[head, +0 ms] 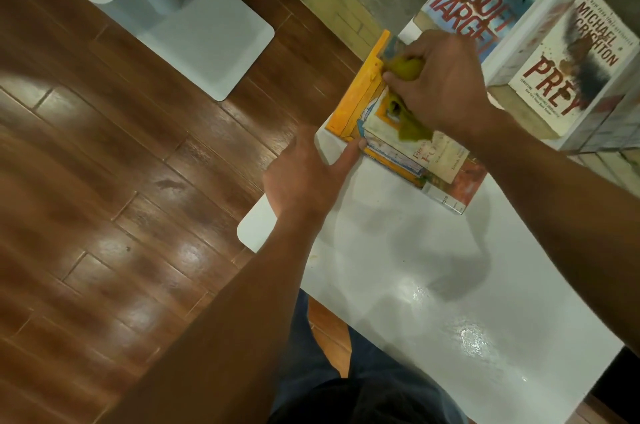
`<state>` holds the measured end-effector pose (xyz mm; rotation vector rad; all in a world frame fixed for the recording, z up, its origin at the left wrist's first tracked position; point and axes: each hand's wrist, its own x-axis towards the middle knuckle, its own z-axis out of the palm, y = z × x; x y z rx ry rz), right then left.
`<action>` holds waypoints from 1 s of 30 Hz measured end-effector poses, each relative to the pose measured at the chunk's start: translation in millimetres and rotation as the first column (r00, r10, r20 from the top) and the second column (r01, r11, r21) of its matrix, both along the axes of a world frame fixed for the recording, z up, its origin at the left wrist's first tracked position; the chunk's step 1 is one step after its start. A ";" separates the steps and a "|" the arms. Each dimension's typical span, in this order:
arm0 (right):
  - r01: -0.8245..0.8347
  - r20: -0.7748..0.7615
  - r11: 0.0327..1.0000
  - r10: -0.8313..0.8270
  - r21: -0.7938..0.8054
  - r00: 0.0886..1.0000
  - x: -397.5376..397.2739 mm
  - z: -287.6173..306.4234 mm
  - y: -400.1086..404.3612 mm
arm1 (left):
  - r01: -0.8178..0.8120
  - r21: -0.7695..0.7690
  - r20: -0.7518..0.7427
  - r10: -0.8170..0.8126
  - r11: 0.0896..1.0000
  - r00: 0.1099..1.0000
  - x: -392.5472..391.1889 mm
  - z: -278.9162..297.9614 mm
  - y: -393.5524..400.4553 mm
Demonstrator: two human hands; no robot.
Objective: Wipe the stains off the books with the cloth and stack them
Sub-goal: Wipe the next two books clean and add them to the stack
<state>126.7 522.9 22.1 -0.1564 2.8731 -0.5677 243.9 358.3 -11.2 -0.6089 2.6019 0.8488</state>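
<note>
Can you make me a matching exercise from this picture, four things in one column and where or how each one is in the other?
Things:
1. cloth
2. Prey book
3. left hand
4. yellow book

States:
A. stained, at the table's far right
B. fingers straight, touching the yellow book's corner
C. bunched in the right hand, on the cover
D. top of the stack, being wiped

Pairs: 1-C, 2-A, 3-B, 4-D
</note>
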 end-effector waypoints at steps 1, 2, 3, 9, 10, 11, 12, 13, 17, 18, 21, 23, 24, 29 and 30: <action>-0.073 0.013 0.997 0.072 0.010 0.997 1.7 0.0 -2.1 | 0.003 -0.001 0.000 -0.003 1.000 1.000 0.0 0.5 0.0; -0.140 0.031 0.990 0.139 0.017 0.990 2.5 1.8 -4.4 | 0.003 -0.003 0.003 -0.003 1.000 1.000 -0.1 0.6 0.0; -0.170 0.034 0.985 0.170 0.019 0.985 0.5 2.2 -5.8 | 0.003 -0.004 0.008 -0.003 1.000 1.000 -0.7 0.7 -0.5; -0.106 0.003 0.994 0.106 0.037 0.994 -8.5 1.4 -9.7 | 0.005 0.008 0.003 -0.005 1.000 1.000 0.4 0.1 0.3; -0.140 0.005 0.989 0.140 0.050 0.990 -7.9 2.4 -11.8 | 0.002 0.010 0.004 -0.002 1.000 1.000 0.1 0.1 -0.2; -0.123 -0.005 0.991 0.123 0.060 0.992 -10.2 1.4 -11.7 | 0.001 0.012 0.008 -0.002 1.000 1.000 -0.6 0.0 -0.4; -0.068 -0.018 0.996 0.069 0.065 0.997 -14.1 0.7 -11.1 | 0.004 0.015 0.015 -0.004 1.000 1.000 -1.4 -0.3 -0.7; -0.017 -0.033 0.998 0.019 0.068 0.999 -17.9 -1.4 -9.4 | 0.005 0.016 0.020 -0.005 1.000 1.000 -1.4 -0.4 -0.4; -0.078 -0.005 0.992 0.079 0.101 0.997 -16.9 -1.5 -8.1 | 0.003 0.017 0.011 -0.004 1.000 1.000 -0.3 -0.4 -0.4; -0.066 -0.008 0.993 0.067 0.101 0.998 -17.6 -1.1 -6.7 | 0.007 0.019 0.012 -0.007 1.000 1.000 -0.9 -0.8 -0.5; -0.003 -0.013 0.994 0.004 0.107 1.000 -19.3 -2.6 -3.6 | 0.009 0.021 0.025 -0.009 1.000 1.000 -1.2 -1.5 -0.7; -0.061 0.016 0.992 0.060 0.107 0.998 -17.7 -3.0 -2.0 | 0.006 0.027 0.021 -0.006 1.000 1.000 -0.2 -1.4 -0.3; -0.065 0.013 0.993 0.064 0.100 0.998 -17.7 -1.7 -1.9 | 0.003 0.034 0.022 -0.004 0.999 1.000 -0.7 -1.5 -0.6; 0.068 -0.010 0.991 -0.067 0.116 0.998 -13.9 -0.1 11.5 | 0.006 0.023 0.025 -0.007 1.000 1.000 -0.3 -0.8 0.0; 0.086 -0.002 0.991 -0.086 0.107 0.996 -8.5 0.6 17.4 | 0.005 0.022 0.024 -0.006 1.000 1.000 -0.3 -0.1 0.1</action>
